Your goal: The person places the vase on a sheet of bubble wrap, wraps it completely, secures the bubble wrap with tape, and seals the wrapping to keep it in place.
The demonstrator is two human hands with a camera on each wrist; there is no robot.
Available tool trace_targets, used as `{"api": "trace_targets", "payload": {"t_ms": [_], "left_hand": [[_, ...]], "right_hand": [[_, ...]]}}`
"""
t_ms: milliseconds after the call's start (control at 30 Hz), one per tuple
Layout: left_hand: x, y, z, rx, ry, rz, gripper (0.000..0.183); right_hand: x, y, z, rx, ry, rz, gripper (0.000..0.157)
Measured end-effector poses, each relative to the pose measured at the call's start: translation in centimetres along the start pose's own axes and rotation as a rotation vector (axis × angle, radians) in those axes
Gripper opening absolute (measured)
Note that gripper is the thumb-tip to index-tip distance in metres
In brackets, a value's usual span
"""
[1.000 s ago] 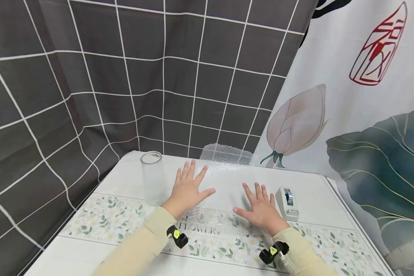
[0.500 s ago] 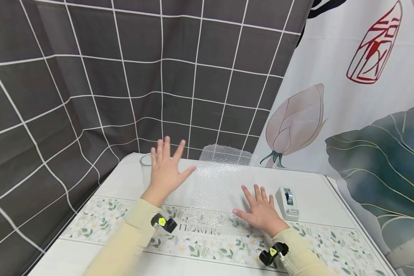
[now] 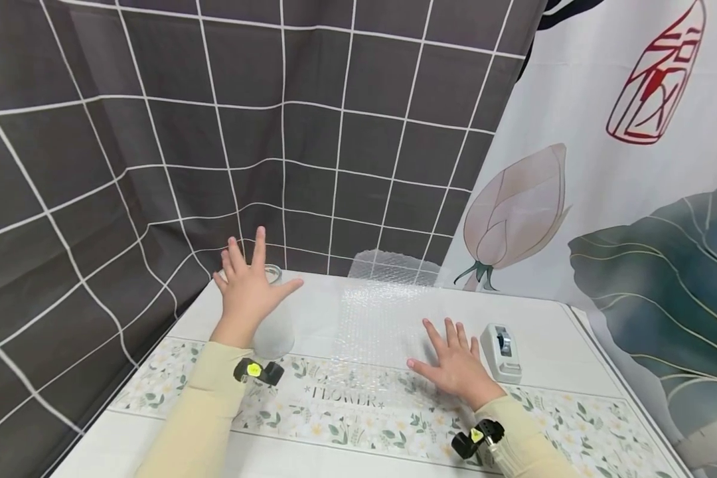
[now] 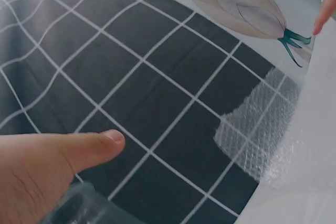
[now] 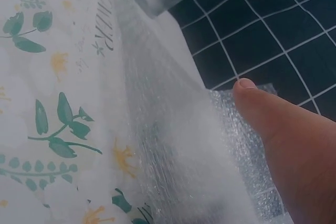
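Note:
A clear glass cylinder (image 3: 275, 332) stands upright at the back left of the table. My left hand (image 3: 246, 295) is raised with fingers spread, overlapping the glass's left side in the head view; the palm hides part of it. In the left wrist view, the thumb (image 4: 92, 153) extends above the glass (image 4: 84, 203). A sheet of clear bubble wrap (image 3: 370, 325) lies flat in the middle. My right hand (image 3: 459, 372), fingers spread, is over the sheet's right edge and holds nothing. Just right of it sits a white tape dispenser (image 3: 502, 355).
The white table cover (image 3: 311, 458) has a floral band with "FLOWER" lettering. A dark grid curtain (image 3: 311, 133) hangs behind and at the left, and a white lotus-print curtain (image 3: 603, 179) at the right. The bubble wrap's far end rises against the dark curtain.
My left hand has moved left and up from the bubble wrap, passing across the glass to its left side. The right hand, glass and tape dispenser stay put.

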State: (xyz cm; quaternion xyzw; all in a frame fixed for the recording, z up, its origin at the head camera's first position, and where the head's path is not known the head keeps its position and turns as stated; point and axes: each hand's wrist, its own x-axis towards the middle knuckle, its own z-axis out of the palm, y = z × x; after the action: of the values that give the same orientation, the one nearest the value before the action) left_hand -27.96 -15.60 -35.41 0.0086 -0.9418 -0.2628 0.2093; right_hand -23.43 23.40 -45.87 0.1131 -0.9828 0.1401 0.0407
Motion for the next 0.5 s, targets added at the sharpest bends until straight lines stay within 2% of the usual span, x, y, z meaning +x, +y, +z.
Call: {"api": "trace_targets", "payload": {"t_ms": [233, 400, 500], "left_hand": [[-0.6, -1.2, 0.8, -0.272, 0.002, -0.145, 0.138], [-0.9, -2.1, 1.9, -0.446, 0.093, -0.187, 0.138], [-1.1, -2.4, 2.4, -0.507, 0.124, -0.197, 0.135]], "right_hand": [[0.1, 0.0, -0.1, -0.002, -0.012, 0.021, 0.095], [0.1, 0.0, -0.2, 0.012, -0.008, 0.033, 0.095], [0.2, -0.1, -0.3, 0.041, -0.010, 0.040, 0.095]]}}
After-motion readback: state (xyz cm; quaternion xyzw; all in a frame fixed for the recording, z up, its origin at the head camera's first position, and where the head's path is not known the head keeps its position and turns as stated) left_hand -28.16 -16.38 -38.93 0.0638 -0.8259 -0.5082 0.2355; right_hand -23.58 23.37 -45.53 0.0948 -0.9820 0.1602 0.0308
